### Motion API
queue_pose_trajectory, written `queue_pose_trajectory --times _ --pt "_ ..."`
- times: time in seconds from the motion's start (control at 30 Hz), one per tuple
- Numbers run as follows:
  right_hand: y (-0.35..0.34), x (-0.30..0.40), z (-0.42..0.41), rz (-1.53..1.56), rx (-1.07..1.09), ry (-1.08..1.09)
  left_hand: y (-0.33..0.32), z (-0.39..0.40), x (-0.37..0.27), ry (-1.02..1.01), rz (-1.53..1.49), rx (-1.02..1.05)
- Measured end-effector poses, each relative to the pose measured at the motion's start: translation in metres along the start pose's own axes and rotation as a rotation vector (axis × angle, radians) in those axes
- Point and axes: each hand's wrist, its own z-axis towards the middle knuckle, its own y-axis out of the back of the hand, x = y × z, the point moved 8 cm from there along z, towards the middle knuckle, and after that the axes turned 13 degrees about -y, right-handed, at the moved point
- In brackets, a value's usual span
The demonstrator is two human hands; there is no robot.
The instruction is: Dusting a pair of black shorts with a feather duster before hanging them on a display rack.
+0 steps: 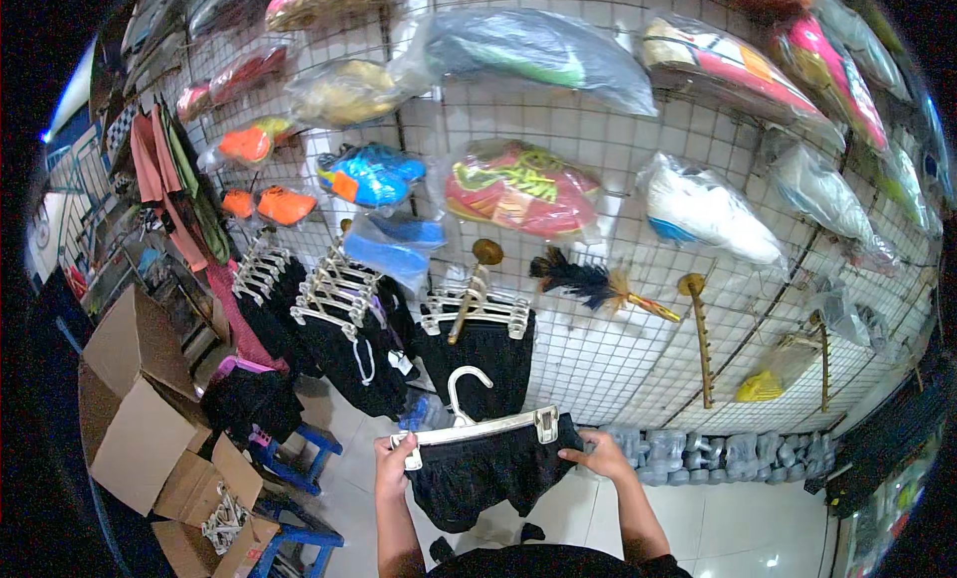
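A pair of black shorts (478,484) hangs from a white plastic clip hanger (478,430) in front of me. My left hand (395,462) grips the hanger's left clip end together with the edge of the waistband. On the other side, my right hand (596,455) pinches the right edge of the shorts, a little beyond the right clip (546,424). The hanger's hook (465,380) points up, held by neither hand. Just behind it, more black shorts (482,361) hang on a rack arm (463,313) fixed to the wire grid.
Bagged shoes (523,189) cover the wire grid wall (598,361). A feather duster (605,286) and notched metal arms (703,346) are there too. At left, an open cardboard box (247,537) of hangers (224,520) stands by blue stools (318,537). Wrapped items (718,455) line the wall's foot.
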Motion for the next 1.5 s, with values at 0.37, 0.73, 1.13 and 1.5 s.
queue_pose_trajectory --times 0.37,0.73,1.13,1.5 --pt "0.158 0.043 0.059 -0.47 -0.675 0.35 -0.04 0.025 -0.015 -0.148 0.0 -0.083" --pt "0.204 0.015 0.139 -0.718 -0.715 -0.109 -0.046 0.052 -0.012 -0.118 0.024 -0.063" --pt "0.133 -0.033 0.062 0.277 -0.136 -0.105 -0.03 0.044 -0.019 -0.101 -0.011 -0.042" --pt "0.076 0.091 0.036 0.05 -0.256 0.341 -0.051 0.073 -0.075 -0.14 -0.133 0.119"
